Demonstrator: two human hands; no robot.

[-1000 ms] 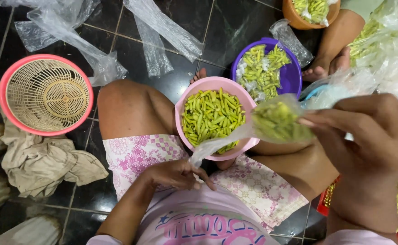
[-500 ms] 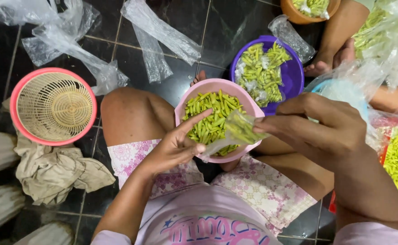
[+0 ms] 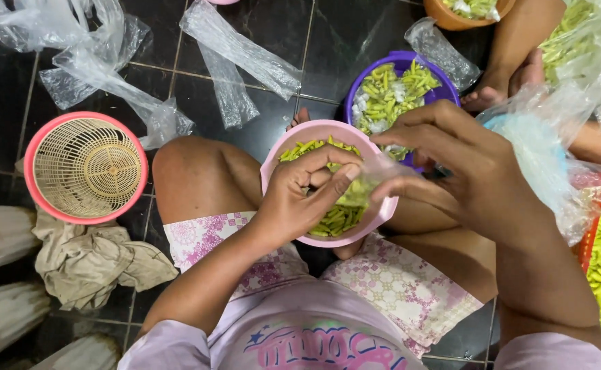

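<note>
Where the pink bowl [image 3: 273, 179] sits, both hands [image 3: 382, 178] seemingly pinching plastic.

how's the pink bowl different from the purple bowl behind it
The pink bowl sits between the person's legs, under both hands; the purple bowl stands farther out on the dark tiled floor. The pink bowl holds only green pods, while the purple bowl holds green pods mixed with pale scraps. The left hand and right hand cover much of the pink one; the purple one lies mostly open. Both are round plastic.
</note>
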